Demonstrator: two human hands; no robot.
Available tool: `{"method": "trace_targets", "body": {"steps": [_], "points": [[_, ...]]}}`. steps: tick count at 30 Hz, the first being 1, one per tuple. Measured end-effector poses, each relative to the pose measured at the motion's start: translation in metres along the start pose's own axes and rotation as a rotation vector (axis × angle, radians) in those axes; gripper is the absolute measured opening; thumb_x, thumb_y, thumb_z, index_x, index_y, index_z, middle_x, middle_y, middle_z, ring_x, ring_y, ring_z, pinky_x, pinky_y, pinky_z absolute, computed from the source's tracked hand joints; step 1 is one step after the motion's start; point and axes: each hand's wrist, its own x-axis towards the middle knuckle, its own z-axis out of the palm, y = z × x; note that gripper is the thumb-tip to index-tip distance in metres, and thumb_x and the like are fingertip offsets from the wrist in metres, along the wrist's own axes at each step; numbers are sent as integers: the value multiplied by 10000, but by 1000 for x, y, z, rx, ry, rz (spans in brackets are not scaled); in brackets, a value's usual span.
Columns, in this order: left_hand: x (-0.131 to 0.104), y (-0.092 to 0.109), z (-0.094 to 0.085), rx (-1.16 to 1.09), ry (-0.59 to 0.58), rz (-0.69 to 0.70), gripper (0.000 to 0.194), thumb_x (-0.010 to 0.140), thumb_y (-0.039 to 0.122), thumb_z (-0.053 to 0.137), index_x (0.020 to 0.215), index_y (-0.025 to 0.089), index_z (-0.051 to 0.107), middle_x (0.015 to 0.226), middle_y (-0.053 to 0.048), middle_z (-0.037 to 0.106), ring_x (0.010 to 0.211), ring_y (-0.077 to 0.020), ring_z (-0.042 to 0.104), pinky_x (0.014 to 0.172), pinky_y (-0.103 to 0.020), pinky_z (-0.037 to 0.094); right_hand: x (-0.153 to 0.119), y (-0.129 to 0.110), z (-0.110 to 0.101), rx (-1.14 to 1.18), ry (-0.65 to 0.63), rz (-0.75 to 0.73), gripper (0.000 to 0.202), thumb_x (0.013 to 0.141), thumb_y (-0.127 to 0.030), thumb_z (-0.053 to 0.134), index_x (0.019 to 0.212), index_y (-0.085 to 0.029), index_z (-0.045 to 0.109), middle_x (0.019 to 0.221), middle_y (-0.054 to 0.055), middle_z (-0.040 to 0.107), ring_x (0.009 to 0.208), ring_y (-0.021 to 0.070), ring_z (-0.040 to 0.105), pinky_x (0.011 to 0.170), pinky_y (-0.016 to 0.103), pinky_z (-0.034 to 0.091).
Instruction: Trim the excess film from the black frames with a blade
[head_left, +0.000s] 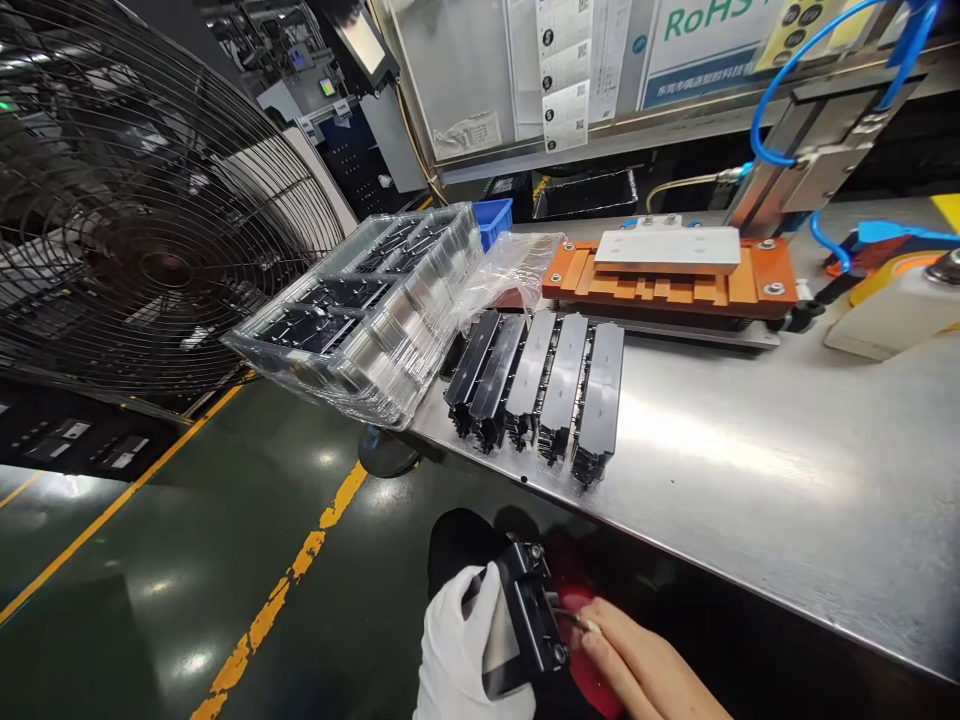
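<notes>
My left hand [457, 645], in a white glove, is closed around a black plastic part [534, 610] in front of the table edge. Bare and ungloved, my right hand [634, 655] pinches a thin tool [571, 617] whose tip reaches the right side of that part. The tool's kind is hard to make out, as my fingers cover its handle. On the table above my hands, several long black plastic parts [568, 375] lie side by side in a row.
A wrapped clear plastic tray [397, 345] with black pieces stands at the left table edge. Behind the row sits an orange fixture [769, 275] with a pneumatic cylinder and blue hose. A white bottle [885, 310] is at right, a large fan [165, 220] at left.
</notes>
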Motion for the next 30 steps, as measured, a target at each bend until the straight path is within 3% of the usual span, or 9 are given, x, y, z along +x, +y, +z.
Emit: {"method": "trace_targets", "body": {"steps": [3, 9, 13, 15, 20, 27, 30], "points": [[-1, -1, 5, -16, -8, 14, 783, 678, 156, 548, 1432, 275, 370, 1307, -132, 474, 1155, -304, 552, 914, -471, 554, 4, 13, 8, -45, 39, -43, 451, 962, -623, 384, 868, -252, 622, 795, 8, 663, 673, 150, 633, 622, 212, 515], [4, -13, 9, 26, -5, 103, 822, 665, 189, 579, 1450, 252, 345, 1275, -147, 495, 1107, -309, 582, 886, -476, 559, 0, 28, 17, -365, 179, -217, 477, 935, -524, 538, 566, -222, 517, 527, -27, 529, 489, 122, 523, 481, 227, 397], [19, -22, 1, 2, -146, 95, 840, 634, 164, 605, 1433, 272, 370, 1228, -111, 563, 1065, -288, 596, 897, -461, 535, -5, 28, 15, -88, 109, 98, 341, 979, -526, 428, 919, -266, 641, 836, -2, 694, 755, 153, 675, 690, 201, 511], [28, -26, -3, 50, -242, 52, 852, 623, 111, 578, 1431, 297, 382, 1226, -87, 585, 1058, -286, 589, 899, -470, 514, -4, 30, 18, 42, 20, 244, 396, 1005, -526, 332, 966, -274, 635, 848, -7, 709, 795, 157, 696, 748, 204, 519], [42, -31, -7, 206, -435, 162, 832, 646, 44, 508, 1443, 251, 390, 1233, -88, 602, 1029, -290, 566, 881, -481, 472, 2, 45, 36, 216, -224, 441, 455, 1000, -552, 292, 949, -227, 606, 632, -30, 689, 461, 111, 645, 486, 183, 458], [50, -24, -11, 273, -555, 233, 862, 629, 12, 505, 1454, 225, 372, 1247, -96, 583, 1047, -287, 540, 905, -477, 433, 2, 55, 48, 231, -187, 492, 438, 976, -550, 349, 961, -205, 619, 611, -17, 716, 407, 107, 640, 432, 171, 405], [52, -19, -13, 290, -558, 234, 840, 656, -2, 493, 1455, 224, 365, 1230, -87, 585, 1041, -275, 540, 903, -458, 433, 0, 61, 60, 422, -133, 571, 478, 919, -628, 425, 966, -191, 613, 540, -19, 680, 383, 112, 603, 394, 175, 365]]}}
